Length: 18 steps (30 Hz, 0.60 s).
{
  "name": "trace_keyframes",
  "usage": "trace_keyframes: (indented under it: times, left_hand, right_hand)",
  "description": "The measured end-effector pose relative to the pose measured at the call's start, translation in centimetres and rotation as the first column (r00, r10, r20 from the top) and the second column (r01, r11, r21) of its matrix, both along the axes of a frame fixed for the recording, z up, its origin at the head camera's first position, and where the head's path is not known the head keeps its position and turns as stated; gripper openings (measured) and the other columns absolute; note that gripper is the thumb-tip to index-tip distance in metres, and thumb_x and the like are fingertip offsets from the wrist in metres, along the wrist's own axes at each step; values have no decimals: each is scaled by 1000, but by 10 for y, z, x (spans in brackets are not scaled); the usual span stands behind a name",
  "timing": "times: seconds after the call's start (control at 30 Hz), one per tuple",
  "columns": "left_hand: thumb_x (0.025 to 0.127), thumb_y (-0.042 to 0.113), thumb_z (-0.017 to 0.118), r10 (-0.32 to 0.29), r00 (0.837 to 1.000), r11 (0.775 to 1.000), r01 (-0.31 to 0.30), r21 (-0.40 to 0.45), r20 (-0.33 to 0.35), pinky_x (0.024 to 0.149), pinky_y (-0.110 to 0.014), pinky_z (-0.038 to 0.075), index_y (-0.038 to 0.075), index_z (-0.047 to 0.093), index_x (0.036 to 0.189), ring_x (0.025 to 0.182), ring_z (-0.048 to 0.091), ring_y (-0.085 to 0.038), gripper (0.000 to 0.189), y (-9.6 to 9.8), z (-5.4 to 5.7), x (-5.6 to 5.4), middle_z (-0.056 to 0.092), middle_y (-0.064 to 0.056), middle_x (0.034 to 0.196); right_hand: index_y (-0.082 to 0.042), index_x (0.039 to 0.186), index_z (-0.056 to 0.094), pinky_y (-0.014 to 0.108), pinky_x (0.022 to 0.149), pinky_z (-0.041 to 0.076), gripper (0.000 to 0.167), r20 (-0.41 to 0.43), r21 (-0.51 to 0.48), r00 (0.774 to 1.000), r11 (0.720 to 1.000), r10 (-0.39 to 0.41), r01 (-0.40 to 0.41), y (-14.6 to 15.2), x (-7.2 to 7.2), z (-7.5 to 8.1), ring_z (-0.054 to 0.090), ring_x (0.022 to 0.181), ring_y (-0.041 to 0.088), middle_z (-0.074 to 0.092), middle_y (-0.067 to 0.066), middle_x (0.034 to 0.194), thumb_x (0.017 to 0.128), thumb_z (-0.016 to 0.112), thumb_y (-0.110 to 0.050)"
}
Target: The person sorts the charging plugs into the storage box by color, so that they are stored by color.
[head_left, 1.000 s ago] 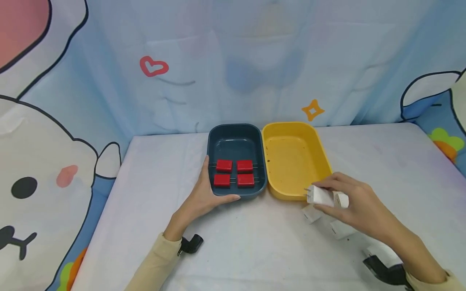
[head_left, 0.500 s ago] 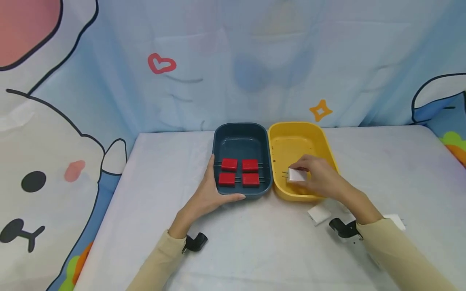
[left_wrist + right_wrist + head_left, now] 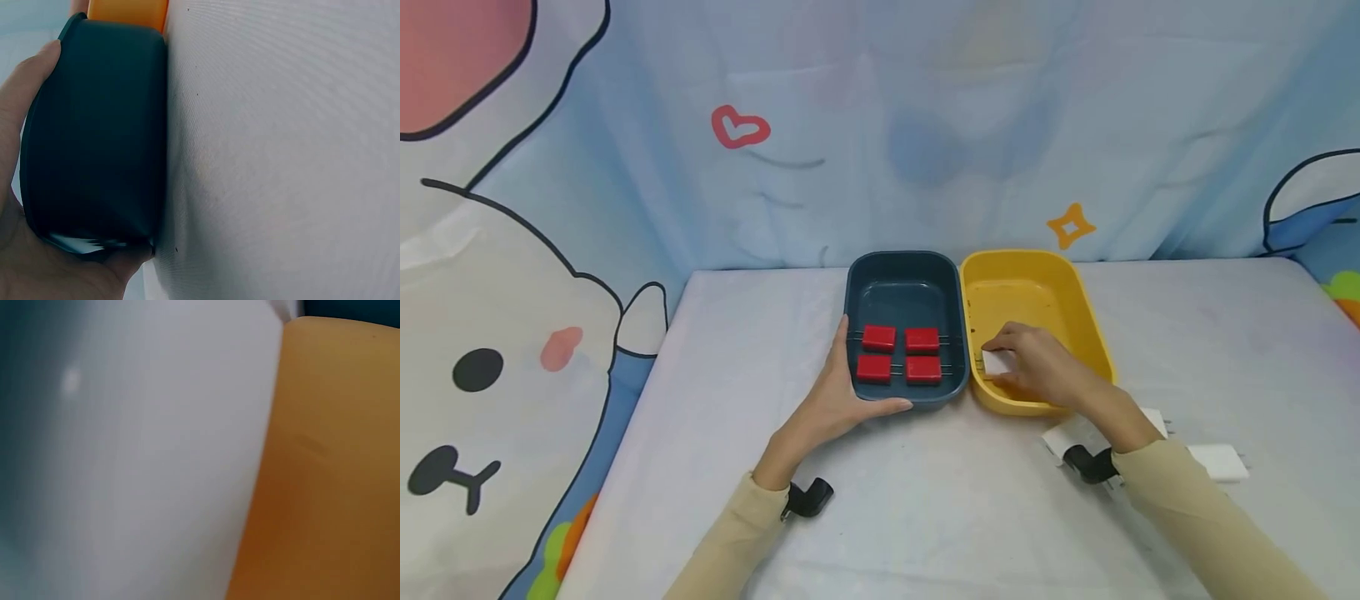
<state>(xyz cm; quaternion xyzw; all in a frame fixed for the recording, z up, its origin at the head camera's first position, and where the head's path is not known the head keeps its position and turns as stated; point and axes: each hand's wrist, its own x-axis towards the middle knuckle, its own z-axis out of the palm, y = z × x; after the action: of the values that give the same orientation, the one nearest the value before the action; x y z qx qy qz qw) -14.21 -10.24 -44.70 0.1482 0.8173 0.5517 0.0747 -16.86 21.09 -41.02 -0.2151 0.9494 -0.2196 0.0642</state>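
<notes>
My right hand [image 3: 1037, 362] pinches a white charger plug [image 3: 998, 363] low inside the yellow tray [image 3: 1093, 342], near its left wall. The plug's prongs face left; fingers cover its right end. My left hand [image 3: 831, 408] holds the near left corner of the dark blue tray [image 3: 906, 262], thumb along the front wall and fingers along the left side. In the left wrist view that hand wraps the tray's wall [image 3: 94, 137]. Several red blocks [image 3: 923, 370] with thin metal pins lie in two rows in the blue tray.
More white charger plugs [image 3: 1219, 462] lie on the white cloth [image 3: 925, 517] near my right forearm, which partly hides them. In the right wrist view, a blurred white surface [image 3: 175, 450] fills much of the frame beside the yellow tray's wall. A printed curtain [image 3: 850, 150] hangs behind the table.
My right hand has carried the white charger plug from the yellow tray's near right corner leftward and down into it. My left hand keeps its hold on the blue tray. The head view has shifted slightly.
</notes>
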Motion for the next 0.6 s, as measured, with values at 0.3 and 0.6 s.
trace_keyframes:
  times: [0.3, 0.6]
  left_hand:
    - [79, 26, 92, -25, 999, 999, 26, 26, -36, 123, -52, 31, 14, -8, 168, 156, 19, -21, 134, 0, -3, -4, 13, -5, 174]
    - [80, 25, 91, -26, 999, 999, 27, 32, -37, 123, -55, 30, 11, -8, 167, 157, 18, -25, 133, 0, -3, -3, 12, -8, 174]
  right_hand:
    - [8, 124, 71, 52, 95, 57, 45, -6, -9, 1000, 1000, 8, -8, 2, 1, 2, 64, 103, 32, 68, 16, 112, 85, 88, -9]
    - [3, 122, 72, 45, 87, 60, 46, -237, -126, 971, 990, 37, -69, 24, 29, 28, 66, 100, 31, 68, 11, 112, 80, 90, -4]
